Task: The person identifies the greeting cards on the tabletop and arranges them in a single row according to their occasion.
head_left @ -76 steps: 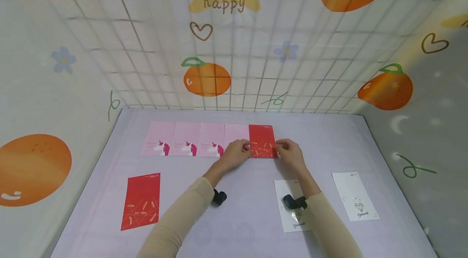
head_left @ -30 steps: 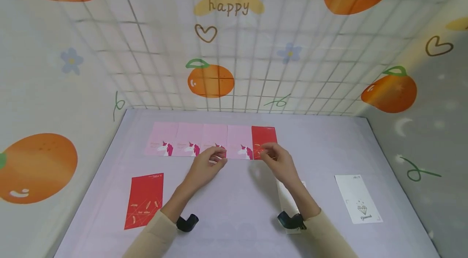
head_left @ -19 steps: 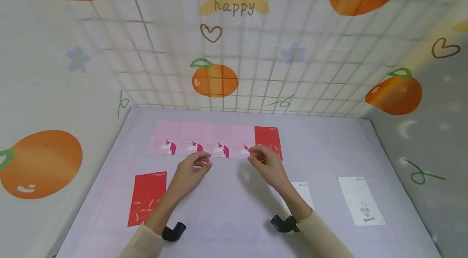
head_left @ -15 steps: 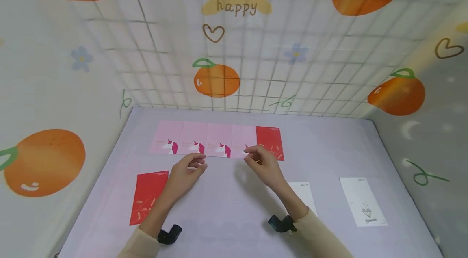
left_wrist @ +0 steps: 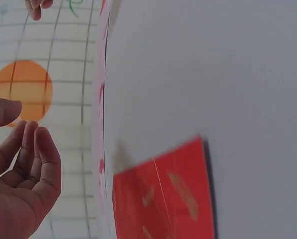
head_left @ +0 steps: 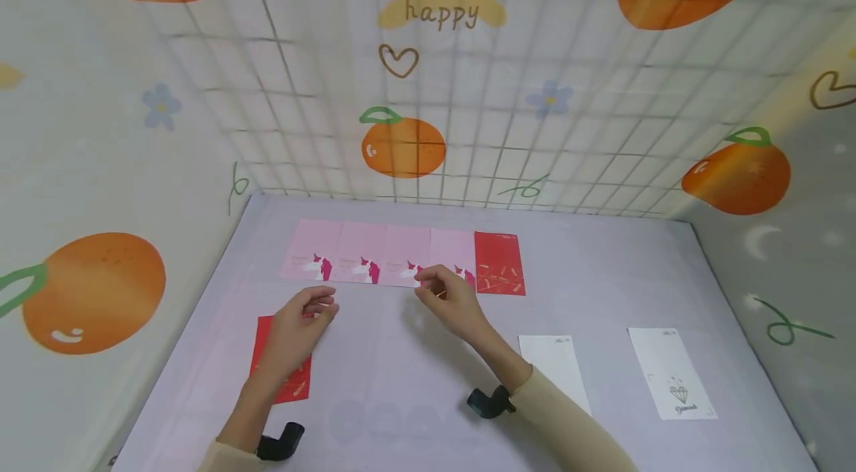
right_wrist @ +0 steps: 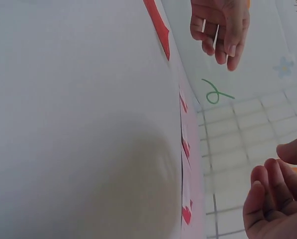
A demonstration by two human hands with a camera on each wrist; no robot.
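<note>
My left hand (head_left: 294, 331) hovers over a red card (head_left: 299, 383) with gold feather prints at the table's left, partly covering it in the head view. Its fingers are loosely bent with nothing between them, and the left wrist view shows the same red card (left_wrist: 168, 194) below. My right hand (head_left: 455, 301), fingers also loosely bent and holding nothing, is raised in front of the row of pink unicorn cards (head_left: 361, 241). At that row's right end lies a second red card (head_left: 500, 264), edge to edge with the last pink one.
Two white cards with a diamond print lie to the right: one (head_left: 548, 360) partly behind the right forearm, the other (head_left: 672, 375) farther right. A pale lavender cloth covers the table (head_left: 401, 375), with a printed curtain (head_left: 428, 85) behind and at both sides.
Both hands let go of the red card at the row's end and moved left and nearer. The left hand went farther, reaching over the left red card. The head view turned slightly left.
</note>
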